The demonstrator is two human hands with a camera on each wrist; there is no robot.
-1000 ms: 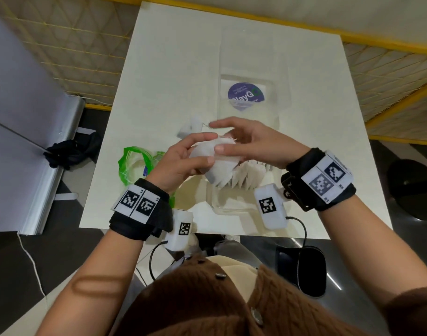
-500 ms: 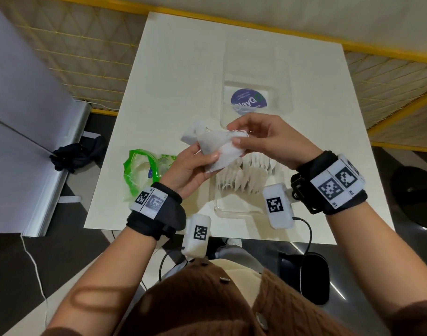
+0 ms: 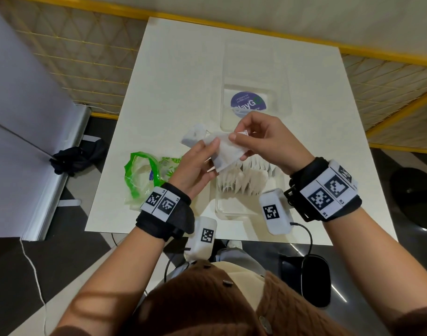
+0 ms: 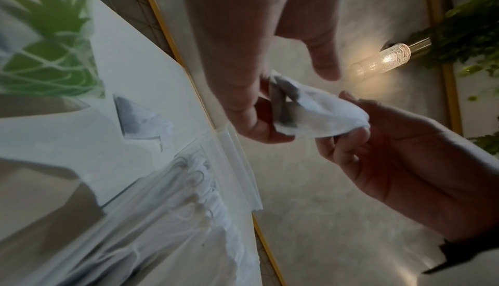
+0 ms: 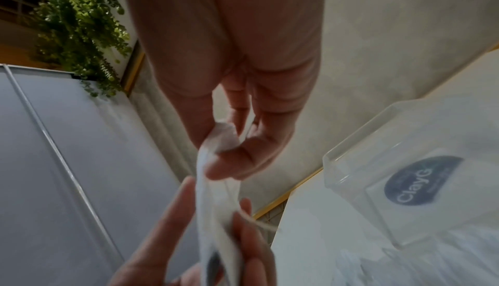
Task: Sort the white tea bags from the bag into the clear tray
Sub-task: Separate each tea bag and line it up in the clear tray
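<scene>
Both hands hold one white tea bag [image 3: 228, 151] in the air above the far end of the clear tray [image 3: 229, 214]. My left hand [image 3: 213, 157] grips the bag's lower left part, thumb on top. My right hand [image 3: 234, 137] pinches its upper edge between thumb and forefinger. In the left wrist view the tea bag [image 4: 315, 115] stretches between the two hands. The right wrist view shows the same bag [image 5: 221, 139] pinched at its top. Several white tea bags [image 3: 244, 183] stand in a row in the tray. The green-printed plastic bag [image 3: 142, 175] lies open to the left.
A loose tea bag [image 3: 194, 135] lies on the white table [image 3: 173, 81] just beyond my left hand. A clear container with a round blue sticker [image 3: 248, 104] lies behind the tray. The table's near edge runs under my wrists; floor and a dark bundle [image 3: 76, 157] lie to the left.
Both hands have carried the tea bag up and away from the tray's row. My right hand now pinches its upper edge, and my left thumb sits higher on it.
</scene>
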